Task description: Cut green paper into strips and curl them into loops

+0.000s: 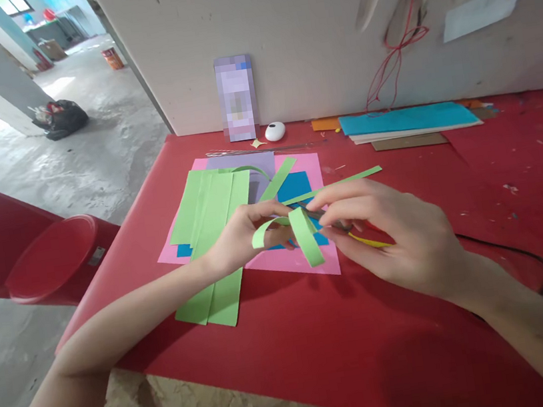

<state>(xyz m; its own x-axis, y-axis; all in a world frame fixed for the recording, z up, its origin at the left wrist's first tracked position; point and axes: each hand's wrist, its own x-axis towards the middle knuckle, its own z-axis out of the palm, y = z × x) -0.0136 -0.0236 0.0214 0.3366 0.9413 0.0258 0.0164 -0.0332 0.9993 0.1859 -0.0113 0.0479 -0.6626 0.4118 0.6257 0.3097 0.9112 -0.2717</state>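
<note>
A curled strip of light green paper [307, 239] loops in the air between my two hands. My left hand [240, 235] is closed, its fingertips pinching the strip near its left, free-curving part. Closed too, my right hand [396, 226] has its thumb and fingertips together at the right side of the loop. A dark narrow tool [337, 221] shows between the right fingers, with red and yellow parts [370, 240] by the palm; its kind is partly hidden. Under the hands lie green paper sheets [217, 218], a pink sheet [305, 266] and blue paper [294, 187].
A phone [237, 97] leans on the white panel [301, 24] behind the red table [284, 363]. Near it are a white rounded gadget [275, 131] and thin wires [244, 151]. Blue paper strips [406, 119] lie back right; a black cable [521, 254] curves at right.
</note>
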